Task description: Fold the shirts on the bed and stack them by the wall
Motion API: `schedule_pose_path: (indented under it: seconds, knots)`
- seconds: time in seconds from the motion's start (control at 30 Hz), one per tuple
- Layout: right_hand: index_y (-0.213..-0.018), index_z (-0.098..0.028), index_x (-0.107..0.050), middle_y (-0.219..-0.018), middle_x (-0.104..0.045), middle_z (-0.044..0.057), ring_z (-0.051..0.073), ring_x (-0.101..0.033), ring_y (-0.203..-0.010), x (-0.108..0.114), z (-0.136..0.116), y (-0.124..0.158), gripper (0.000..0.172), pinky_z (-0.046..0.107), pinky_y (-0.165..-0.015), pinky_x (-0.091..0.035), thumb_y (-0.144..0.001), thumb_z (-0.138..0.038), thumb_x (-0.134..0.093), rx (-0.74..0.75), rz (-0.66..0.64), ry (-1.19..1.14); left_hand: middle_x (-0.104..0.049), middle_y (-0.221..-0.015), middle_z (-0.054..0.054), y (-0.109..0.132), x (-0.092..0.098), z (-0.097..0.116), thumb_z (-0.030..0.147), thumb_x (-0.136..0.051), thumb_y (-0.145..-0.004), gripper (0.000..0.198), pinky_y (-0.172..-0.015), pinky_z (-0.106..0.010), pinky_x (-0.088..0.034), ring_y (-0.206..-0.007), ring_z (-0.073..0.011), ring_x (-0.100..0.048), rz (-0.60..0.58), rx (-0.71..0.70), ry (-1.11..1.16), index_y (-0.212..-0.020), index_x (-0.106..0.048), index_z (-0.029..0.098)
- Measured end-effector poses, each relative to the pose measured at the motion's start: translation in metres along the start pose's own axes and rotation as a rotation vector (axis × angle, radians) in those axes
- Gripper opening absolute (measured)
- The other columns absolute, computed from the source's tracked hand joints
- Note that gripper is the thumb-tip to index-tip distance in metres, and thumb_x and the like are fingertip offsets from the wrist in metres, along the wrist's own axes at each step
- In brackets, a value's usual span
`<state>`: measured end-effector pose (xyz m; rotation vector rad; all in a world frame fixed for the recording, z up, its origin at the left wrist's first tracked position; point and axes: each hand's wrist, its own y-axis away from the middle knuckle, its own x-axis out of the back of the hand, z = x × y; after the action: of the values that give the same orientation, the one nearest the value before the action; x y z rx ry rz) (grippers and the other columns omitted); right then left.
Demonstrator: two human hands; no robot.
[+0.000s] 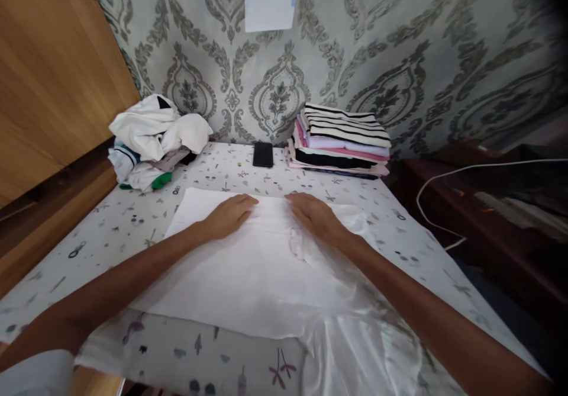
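Note:
A white garment (257, 277) lies spread over the patterned sheet in front of me, its satiny part (355, 354) bunched toward the lower right. My left hand (231, 213) rests on the garment near its far edge, fingers stretched out and pointing inward. Opposite it, my right hand (314, 215) lies on the cloth in the same way, slightly blurred, with fingers extended. A small ruffled bit (296, 245) of the white fabric sits just below the right hand. Neither hand appears to grip the cloth.
A loose heap of clothes (155, 135) is at the back left, a folded stack (341, 141) at the back right. Between them lies a black phone-like object (263, 154). Wooden furniture (57, 76) stands left; a white cable (426, 189) hangs over dark red furniture (479, 236) at right.

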<state>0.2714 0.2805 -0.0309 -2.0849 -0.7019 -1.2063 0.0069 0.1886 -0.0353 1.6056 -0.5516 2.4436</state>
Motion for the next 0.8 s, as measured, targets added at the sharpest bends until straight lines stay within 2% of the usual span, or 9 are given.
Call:
schedule_pose_path:
  seconds: [0.07, 0.17, 0.27, 0.37, 0.5, 0.63, 0.73, 0.8]
  knots:
    - [-0.139, -0.021, -0.055, -0.149, -0.054, 0.013, 0.029, -0.049, -0.138, -0.011, 0.017, 0.002, 0.048, 0.048, -0.111, -0.041, -0.102, -0.043, -0.033, -0.011, -0.018, 0.155, -0.044, -0.157, -0.014, 0.001, -0.007, 0.000, 0.037, -0.030, -0.103, 0.050, -0.119, -0.041, -0.030, -0.145, -0.0219, -0.038, -0.097, 0.037, -0.057, -0.146, -0.044, 0.015]
    - [-0.150, -0.024, -0.043, -0.160, -0.040, 0.011, 0.027, -0.035, -0.148, -0.023, 0.032, 0.009, 0.057, 0.052, -0.118, -0.033, -0.103, -0.051, -0.027, -0.060, -0.071, 0.308, -0.023, -0.166, -0.014, 0.016, 0.000, -0.016, 0.051, -0.025, -0.103, 0.065, -0.125, -0.046, -0.016, -0.155, -0.0242, -0.018, -0.207, 0.194, -0.165, -0.155, -0.030, 0.012]
    - [-0.154, -0.022, -0.037, -0.162, -0.035, 0.012, 0.027, -0.031, -0.150, -0.025, 0.034, 0.013, 0.061, 0.052, -0.120, -0.030, -0.104, -0.053, -0.021, -0.067, -0.107, 0.360, -0.016, -0.167, -0.016, 0.042, 0.022, -0.042, 0.058, -0.024, -0.100, 0.077, -0.125, -0.048, -0.012, -0.156, -0.0268, -0.012, -0.235, 0.374, -0.258, -0.157, -0.023, 0.007]
    - [-0.155, -0.022, -0.034, -0.163, -0.032, 0.013, 0.027, -0.027, -0.151, -0.023, 0.029, 0.011, 0.062, 0.053, -0.120, -0.028, -0.104, -0.054, -0.020, -0.069, -0.136, 0.358, -0.012, -0.168, -0.016, 0.062, 0.039, -0.061, 0.060, -0.021, -0.099, 0.081, -0.125, -0.050, -0.012, -0.156, -0.0273, -0.007, -0.247, 0.469, -0.307, -0.158, -0.019, 0.004]
    - [-0.157, -0.019, -0.030, -0.164, -0.029, 0.013, 0.027, -0.025, -0.152, -0.016, 0.025, 0.013, 0.064, 0.053, -0.121, -0.026, -0.103, -0.054, -0.021, -0.114, -0.158, 0.318, -0.012, -0.168, -0.015, 0.069, 0.042, -0.068, 0.061, -0.018, -0.098, 0.083, -0.124, -0.050, -0.015, -0.156, -0.0271, -0.008, -0.246, 0.480, -0.326, -0.159, -0.019, 0.004]
    - [-0.156, -0.019, -0.032, -0.164, -0.030, 0.014, 0.030, -0.025, -0.152, 0.002, 0.044, 0.035, 0.065, 0.056, -0.121, -0.026, -0.102, -0.055, -0.025, -0.200, -0.137, 0.272, -0.017, -0.167, -0.016, 0.070, 0.038, -0.072, 0.062, -0.016, -0.096, 0.085, -0.123, -0.051, -0.018, -0.156, -0.0290, -0.011, -0.216, 0.469, -0.347, -0.158, -0.022, 0.004]
    - [-0.151, -0.017, -0.042, -0.160, -0.037, 0.017, 0.033, -0.034, -0.148, 0.023, 0.074, 0.064, 0.061, 0.056, -0.117, -0.033, -0.102, -0.052, -0.030, -0.314, 0.010, 0.211, -0.021, -0.166, -0.018, 0.069, 0.043, -0.075, 0.062, -0.020, -0.095, 0.085, -0.120, -0.054, -0.022, -0.154, -0.0334, -0.016, -0.231, 0.469, -0.350, -0.157, -0.025, 0.005]
    - [-0.141, -0.017, -0.053, -0.149, -0.051, 0.018, 0.032, -0.049, -0.137, 0.036, 0.092, 0.084, 0.054, 0.054, -0.110, -0.042, -0.101, -0.047, -0.033, -0.369, 0.171, 0.142, -0.026, -0.164, -0.021, 0.063, 0.047, -0.066, 0.061, -0.023, -0.096, 0.081, -0.117, -0.059, -0.025, -0.152, -0.0382, -0.023, -0.203, 0.450, -0.362, -0.156, -0.029, 0.006]
